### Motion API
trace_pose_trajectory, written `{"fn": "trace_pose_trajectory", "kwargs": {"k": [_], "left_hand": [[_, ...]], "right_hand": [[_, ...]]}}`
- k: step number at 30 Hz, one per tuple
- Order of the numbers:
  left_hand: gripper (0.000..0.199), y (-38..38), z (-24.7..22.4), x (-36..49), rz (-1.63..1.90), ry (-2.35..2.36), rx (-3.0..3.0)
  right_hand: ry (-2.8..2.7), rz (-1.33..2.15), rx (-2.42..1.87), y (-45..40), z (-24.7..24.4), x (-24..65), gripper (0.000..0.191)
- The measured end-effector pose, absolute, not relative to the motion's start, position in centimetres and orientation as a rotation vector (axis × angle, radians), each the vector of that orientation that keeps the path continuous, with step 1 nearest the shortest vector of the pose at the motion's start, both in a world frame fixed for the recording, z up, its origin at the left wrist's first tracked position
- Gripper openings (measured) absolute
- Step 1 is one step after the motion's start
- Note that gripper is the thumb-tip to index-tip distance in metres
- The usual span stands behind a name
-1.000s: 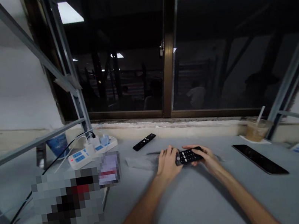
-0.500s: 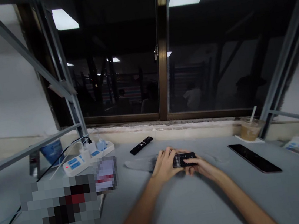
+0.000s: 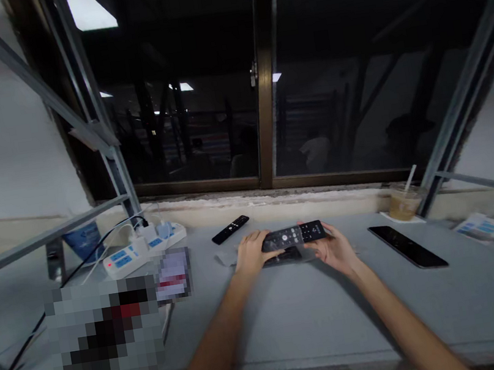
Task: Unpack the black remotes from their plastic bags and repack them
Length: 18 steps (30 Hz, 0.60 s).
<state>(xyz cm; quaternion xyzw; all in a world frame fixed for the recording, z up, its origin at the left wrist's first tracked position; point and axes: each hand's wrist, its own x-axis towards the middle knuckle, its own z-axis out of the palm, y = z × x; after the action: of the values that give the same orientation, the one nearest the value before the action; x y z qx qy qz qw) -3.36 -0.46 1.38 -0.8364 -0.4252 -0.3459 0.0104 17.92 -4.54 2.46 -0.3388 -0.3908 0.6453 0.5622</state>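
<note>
Between both hands a black remote control (image 3: 313, 231) is held nearly level above the grey table (image 3: 313, 317), buttons facing up. Its left part looks greyer, as if under clear plastic, while its right end is bare black. My left hand (image 3: 251, 255) is closed around the left end. At the other end, my right hand (image 3: 335, 251) grips with thumb and fingers. Below the remote lies a dark object (image 3: 288, 257) with clear plastic around it; its kind is partly hidden. Another black remote control (image 3: 230, 229) rests farther back, left of centre.
A white power strip (image 3: 122, 263) with plugs and cables stands at left, near a blue container (image 3: 83, 243). On the right are a black phone-like slab (image 3: 407, 246), a drink cup (image 3: 402, 205) with a straw, and another white socket block (image 3: 480, 226). Metal shelf posts flank the window.
The held remote is now more exposed and stretches farther between my hands, which have moved apart. My right hand has shifted to its right end. The camera view has tilted slightly down.
</note>
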Motion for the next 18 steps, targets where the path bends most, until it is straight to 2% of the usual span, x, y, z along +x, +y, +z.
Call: {"fn": "trace_pose_trajectory", "kwargs": {"k": [7,13,18], "left_hand": [[0.037,-1.0,1.6,-3.1,-0.953,-1.259,-2.702],[0.043,-1.8,1.3,-2.4,-0.884,-1.162,-2.706],[0.048,-2.5,1.3,-1.5,-0.825,-1.085,-2.726]], "right_hand": [[-1.057,1.467,-0.878,-4.7,1.6,18.0,0.049],[-1.216,1.327,-0.964,-4.6,1.1,18.1,0.053],[-1.383,1.196,-1.042,-4.5,0.8,17.5,0.047]]}}
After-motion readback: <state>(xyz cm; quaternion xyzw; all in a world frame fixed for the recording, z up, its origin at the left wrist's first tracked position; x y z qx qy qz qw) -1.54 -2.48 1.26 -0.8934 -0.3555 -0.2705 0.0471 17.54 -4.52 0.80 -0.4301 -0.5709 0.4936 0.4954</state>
